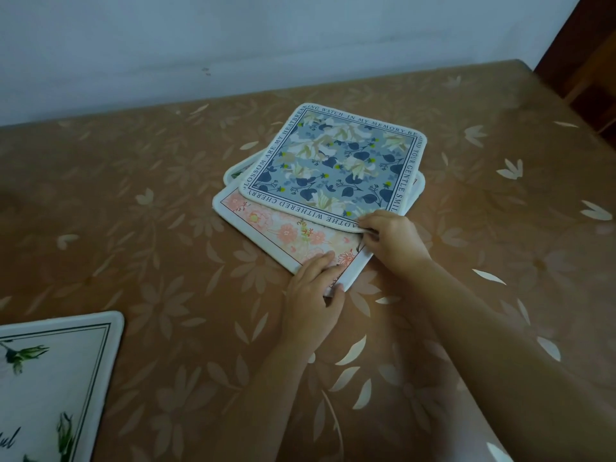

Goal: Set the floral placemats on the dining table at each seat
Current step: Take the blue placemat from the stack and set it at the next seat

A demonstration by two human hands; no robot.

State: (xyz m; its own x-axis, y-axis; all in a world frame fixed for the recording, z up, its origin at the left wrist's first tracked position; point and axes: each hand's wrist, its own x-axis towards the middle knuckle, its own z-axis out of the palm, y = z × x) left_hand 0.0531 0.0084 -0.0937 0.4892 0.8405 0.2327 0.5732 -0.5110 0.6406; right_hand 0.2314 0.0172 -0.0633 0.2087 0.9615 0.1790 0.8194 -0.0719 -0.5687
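Head view, looking down on a dining table w/ a brown leaf-print cover. Near the centre sits a stack of floral mats. The blue placemat is on top, turned askew. The pink placemat is under it, and the rim of a lower mat peeks out at left. The person's right hand pinches the blue placemat's near corner btwn thumb and fingers, the corner raised a little. The left hand rests on the pink placemat's near corner, fingers fairly flat on top and thumb against its edge, not clenched. A white placemat w/ green flowers lies flat at btm left, well apart from the stack. A pale wall is behind.
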